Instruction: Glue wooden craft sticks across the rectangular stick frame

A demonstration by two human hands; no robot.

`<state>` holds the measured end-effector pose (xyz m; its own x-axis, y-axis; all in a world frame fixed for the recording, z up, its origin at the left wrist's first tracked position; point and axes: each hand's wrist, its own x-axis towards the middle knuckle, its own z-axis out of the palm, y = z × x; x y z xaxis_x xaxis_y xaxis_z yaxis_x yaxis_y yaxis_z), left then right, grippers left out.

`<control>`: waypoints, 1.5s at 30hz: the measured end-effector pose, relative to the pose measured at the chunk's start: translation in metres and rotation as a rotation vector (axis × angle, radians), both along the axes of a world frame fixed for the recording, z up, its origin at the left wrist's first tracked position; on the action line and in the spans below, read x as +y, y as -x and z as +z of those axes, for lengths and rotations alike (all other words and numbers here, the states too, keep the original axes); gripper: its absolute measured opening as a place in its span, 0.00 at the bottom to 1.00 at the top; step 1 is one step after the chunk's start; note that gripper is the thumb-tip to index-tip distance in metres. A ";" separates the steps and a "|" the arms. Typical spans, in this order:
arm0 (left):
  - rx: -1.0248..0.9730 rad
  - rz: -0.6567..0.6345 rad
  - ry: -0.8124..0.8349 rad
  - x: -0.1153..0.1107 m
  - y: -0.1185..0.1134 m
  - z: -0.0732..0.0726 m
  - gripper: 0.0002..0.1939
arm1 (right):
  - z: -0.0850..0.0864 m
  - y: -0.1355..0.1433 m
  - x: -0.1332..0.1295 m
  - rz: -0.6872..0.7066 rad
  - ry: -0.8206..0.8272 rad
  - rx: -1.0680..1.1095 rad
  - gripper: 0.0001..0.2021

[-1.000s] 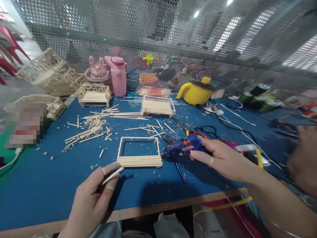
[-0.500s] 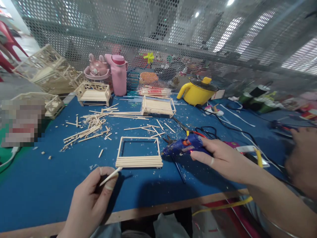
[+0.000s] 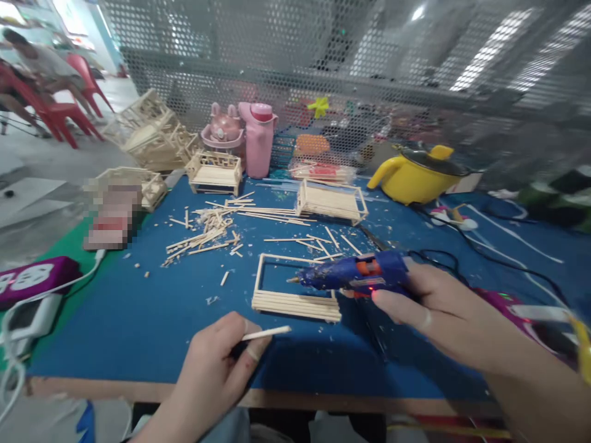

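Between thumb and fingers, my left hand (image 3: 226, 363) pinches a short wooden stick (image 3: 270, 333) near the table's front edge. My right hand (image 3: 429, 301) is wrapped round a blue glue gun (image 3: 355, 274), with a small red light showing by the thumb. The gun's nozzle points left, above a rectangular frame of wooden sticks (image 3: 295, 303). Several sticks lie side by side across the near part of that frame. The gun hides the frame's right side. Whether the nozzle touches anything I cannot tell.
Loose sticks and scraps (image 3: 207, 231) lie behind the frame. Small stick-built models (image 3: 215, 173) stand farther back, with a pink bottle (image 3: 259, 141) and a yellow pot (image 3: 420, 178). Cables (image 3: 498, 246) run along the right. A power strip (image 3: 37, 280) is at left.
My right hand has brought the glue gun leftward over the stick frame. The stick in my left hand has turned from slanting to nearly level. The view has swung left.
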<state>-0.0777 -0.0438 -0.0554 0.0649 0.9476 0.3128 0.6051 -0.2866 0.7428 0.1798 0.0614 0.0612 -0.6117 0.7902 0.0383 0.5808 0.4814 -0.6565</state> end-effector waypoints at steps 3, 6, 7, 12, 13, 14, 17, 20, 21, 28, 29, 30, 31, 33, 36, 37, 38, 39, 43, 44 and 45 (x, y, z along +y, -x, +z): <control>-0.002 -0.030 0.000 0.001 0.001 0.000 0.10 | -0.007 0.028 0.008 0.101 -0.014 -0.022 0.17; -0.016 -0.050 0.024 0.001 0.003 -0.002 0.10 | -0.011 0.044 0.013 0.143 -0.036 -0.073 0.17; -0.017 -0.052 0.034 0.000 0.003 -0.003 0.10 | -0.012 0.046 0.015 0.145 -0.043 -0.090 0.17; -0.020 -0.058 0.079 -0.001 0.003 -0.008 0.06 | -0.013 0.050 0.018 0.139 -0.067 -0.136 0.17; -0.021 -0.061 0.082 -0.001 0.003 -0.008 0.06 | -0.013 0.051 0.018 0.141 -0.065 -0.141 0.17; -0.022 -0.064 0.083 0.000 0.003 -0.008 0.06 | -0.013 0.051 0.018 0.143 -0.064 -0.145 0.17; -0.012 -0.061 0.076 0.000 0.003 -0.007 0.06 | -0.013 0.054 0.018 0.144 -0.055 -0.160 0.17; -0.009 -0.058 0.063 0.001 0.003 -0.006 0.06 | -0.013 0.055 0.018 0.137 -0.040 -0.169 0.18; -0.009 -0.058 0.059 0.001 0.003 -0.007 0.06 | -0.013 0.056 0.019 0.136 -0.037 -0.171 0.18; -0.007 -0.062 0.070 -0.001 0.003 -0.007 0.07 | -0.010 0.054 0.018 0.130 -0.048 -0.166 0.17; -0.006 -0.063 0.072 -0.001 0.003 -0.007 0.07 | -0.010 0.054 0.017 0.138 -0.045 -0.170 0.17; -0.004 -0.062 0.075 -0.001 0.003 -0.007 0.07 | -0.009 0.054 0.017 0.146 -0.042 -0.174 0.17; -0.003 -0.063 0.079 -0.001 0.003 -0.007 0.07 | -0.009 0.054 0.017 0.150 -0.042 -0.176 0.17; -0.002 -0.068 0.086 -0.001 0.003 -0.008 0.07 | -0.010 0.054 0.017 0.146 -0.049 -0.176 0.17; -0.002 -0.072 0.091 0.000 0.004 -0.007 0.07 | -0.012 0.055 0.017 0.139 -0.060 -0.168 0.17; -0.001 -0.071 0.096 0.000 0.004 -0.006 0.08 | -0.012 0.055 0.017 0.146 -0.062 -0.164 0.17; 0.002 -0.066 0.101 0.000 0.004 -0.004 0.08 | -0.013 0.054 0.017 0.153 -0.065 -0.161 0.17; 0.003 -0.066 0.105 0.000 0.004 -0.003 0.09 | -0.013 0.053 0.017 0.157 -0.069 -0.160 0.16; -0.045 -0.075 0.041 0.000 0.002 0.004 0.08 | -0.009 0.027 0.024 0.123 -0.084 -0.117 0.16; -0.076 -0.061 0.021 -0.001 0.002 0.006 0.09 | -0.007 0.016 0.028 0.087 -0.112 -0.093 0.16; -0.112 -0.032 0.008 -0.002 0.001 0.006 0.11 | -0.004 0.005 0.033 0.036 -0.160 -0.077 0.16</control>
